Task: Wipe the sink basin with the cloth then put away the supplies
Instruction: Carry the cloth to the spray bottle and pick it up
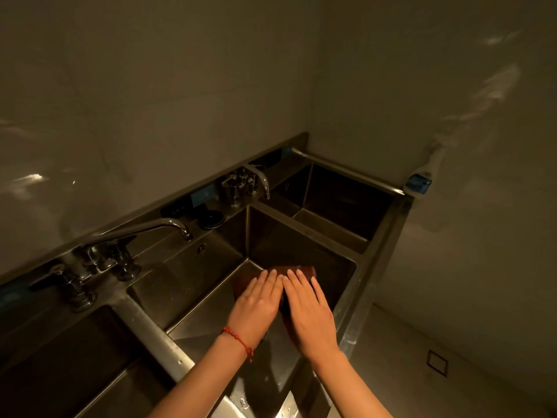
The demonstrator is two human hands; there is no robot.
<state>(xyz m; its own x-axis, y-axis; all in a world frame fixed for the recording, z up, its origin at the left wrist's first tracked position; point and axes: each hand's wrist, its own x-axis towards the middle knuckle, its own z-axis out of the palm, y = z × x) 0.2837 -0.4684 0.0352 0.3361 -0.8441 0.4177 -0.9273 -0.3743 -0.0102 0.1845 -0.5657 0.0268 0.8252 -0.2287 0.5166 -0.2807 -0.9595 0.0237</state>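
A dark reddish-brown cloth [304, 271] lies flat on the floor of the middle steel sink basin [271, 236], near its far right corner. My left hand [256, 306] and my right hand [310, 309] press side by side on the cloth, palms down, fingers straight and together. Only the cloth's far edge and left side show past my fingers. A red string bracelet circles my left wrist. A white spray bottle with a blue label [422, 176] stands on the sink unit's far right corner against the wall.
The steel unit has three basins in a row: left basin [60, 372] and far basin [340, 206]. A long swivel faucet [144, 229] reaches over the middle basin, a second faucet [256, 179] stands farther back. A dark round plug [212, 219] sits on the back ledge. Walls close behind and right.
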